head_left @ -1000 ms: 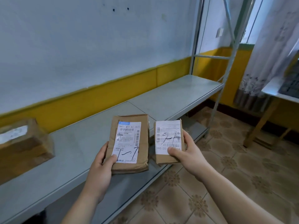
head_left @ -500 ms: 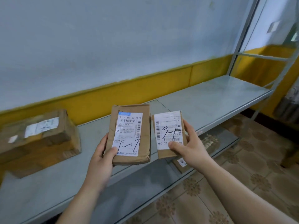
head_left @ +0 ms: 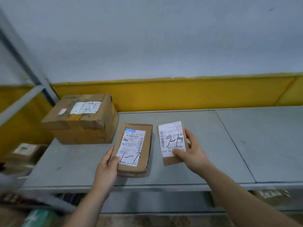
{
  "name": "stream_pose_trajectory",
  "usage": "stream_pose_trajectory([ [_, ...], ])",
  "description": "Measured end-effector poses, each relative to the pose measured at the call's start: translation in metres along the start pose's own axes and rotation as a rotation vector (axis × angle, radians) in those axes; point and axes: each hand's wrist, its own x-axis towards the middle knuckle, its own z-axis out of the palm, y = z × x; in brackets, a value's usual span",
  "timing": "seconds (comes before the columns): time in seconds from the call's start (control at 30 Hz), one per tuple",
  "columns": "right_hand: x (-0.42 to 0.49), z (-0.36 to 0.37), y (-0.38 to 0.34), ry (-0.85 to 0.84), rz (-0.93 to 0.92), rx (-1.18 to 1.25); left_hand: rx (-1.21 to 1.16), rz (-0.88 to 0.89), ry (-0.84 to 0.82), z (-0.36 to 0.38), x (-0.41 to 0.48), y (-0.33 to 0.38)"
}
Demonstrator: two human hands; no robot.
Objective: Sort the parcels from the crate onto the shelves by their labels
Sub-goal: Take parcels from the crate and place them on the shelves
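My left hand [head_left: 107, 167] grips a flat brown parcel [head_left: 146, 145] by its lower left corner; its white label is hand-marked "1-1". The parcel lies low over the grey shelf [head_left: 205, 153], possibly resting on it. My right hand [head_left: 191, 153] holds a smaller brown parcel [head_left: 171, 161] by its right edge, thumb on a label marked "2-1", slightly above the shelf. A large taped cardboard box [head_left: 82, 123] with a hand-marked label stands on the shelf at the back left, just left of the flat parcel.
A yellow band runs along the wall behind the shelf. A grey metal upright [head_left: 21, 59] rises at the left. More cartons sit on a neighbouring shelf at the far left [head_left: 26, 151] and on the lower shelf at the right [head_left: 272, 195]. Bare shelf stretches to the right.
The view has swung left, bringing the large box close. Both hands have carried their parcels forward and down over the shelf, the flat parcel now beside the large box.
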Motion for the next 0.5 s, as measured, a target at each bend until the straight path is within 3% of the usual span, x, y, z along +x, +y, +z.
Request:
stream_pose_trajectory([
  [0.27, 0.045, 0.003, 0.022, -0.266, 0.065, -0.118, 0.108, -0.106, 0.155, 0.0, 0.012, -0.023],
  [0.5, 0.062, 0.005, 0.005, -0.386, 0.097, -0.292, 0.424, 0.028, 0.016, -0.007, 0.032, -0.016],
])
